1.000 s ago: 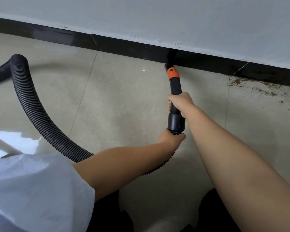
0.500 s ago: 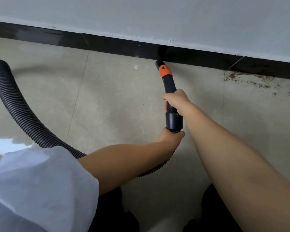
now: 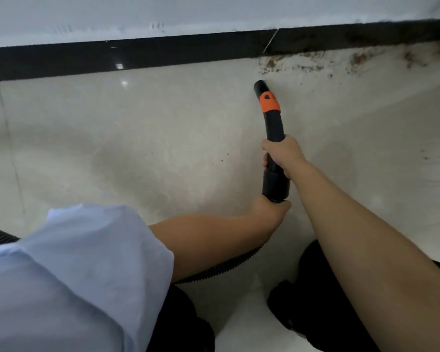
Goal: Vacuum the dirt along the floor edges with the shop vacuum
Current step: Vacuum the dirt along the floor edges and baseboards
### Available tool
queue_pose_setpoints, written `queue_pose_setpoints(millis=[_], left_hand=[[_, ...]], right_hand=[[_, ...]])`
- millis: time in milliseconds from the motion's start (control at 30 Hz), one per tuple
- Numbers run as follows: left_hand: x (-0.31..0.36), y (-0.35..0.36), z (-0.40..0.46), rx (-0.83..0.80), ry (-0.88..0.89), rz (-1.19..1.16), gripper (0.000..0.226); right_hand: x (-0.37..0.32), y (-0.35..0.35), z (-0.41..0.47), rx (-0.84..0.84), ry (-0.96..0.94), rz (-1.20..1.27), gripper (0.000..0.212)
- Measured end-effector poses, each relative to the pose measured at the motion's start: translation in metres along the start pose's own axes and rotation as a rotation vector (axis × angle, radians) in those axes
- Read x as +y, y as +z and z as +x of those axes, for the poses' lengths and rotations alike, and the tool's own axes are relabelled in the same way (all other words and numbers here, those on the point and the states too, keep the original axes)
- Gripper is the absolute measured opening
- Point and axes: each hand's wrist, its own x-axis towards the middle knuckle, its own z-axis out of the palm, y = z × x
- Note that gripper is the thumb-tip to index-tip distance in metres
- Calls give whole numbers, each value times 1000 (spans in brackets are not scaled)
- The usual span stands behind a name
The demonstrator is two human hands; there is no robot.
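Mostly glossy beige floor (image 3: 163, 138), black baseboard (image 3: 137, 57), dirt (image 3: 302, 64)

- Black vacuum nozzle (image 3: 271, 128) with orange collar (image 3: 269, 101), tip pointing toward 11 o'clock, near the floor edge
- Brown dirt (image 3: 313, 63) scattered along the baseboard at 1 o'clock
- Ribbed black hose (image 3: 224, 266) trailing toward 8 o'clock

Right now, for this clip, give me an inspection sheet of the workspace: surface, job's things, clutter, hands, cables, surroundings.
Surface: glossy pale tiled floor, faint smudges.
Job's things: black vacuum nozzle with an orange collar, tip just short of the brown dirt scattered along the black baseboard.
Clutter: a few loose specks left of the nozzle.
Hands: right hand grips the nozzle tube; left hand holds the ribbed hose just below the nozzle cuff.
Cables: nothing seen.
Surroundings: white wall above the baseboard.
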Motion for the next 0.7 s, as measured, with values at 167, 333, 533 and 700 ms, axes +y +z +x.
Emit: queue_pose_setpoints(millis=[167, 333, 533, 700], left_hand=[[21, 7, 7, -53, 30, 2, 20], [12, 7, 9, -48, -6, 27, 18], [1, 8, 9, 26, -17, 31, 14], [0, 31, 3, 49, 8, 47, 12]], right_hand=[[-14, -23, 11, 66, 68, 66, 18], [-9, -19, 8, 80, 63, 42, 17], [1, -5, 5, -19, -23, 1, 18], [12, -29, 5, -43, -8, 54, 10]])
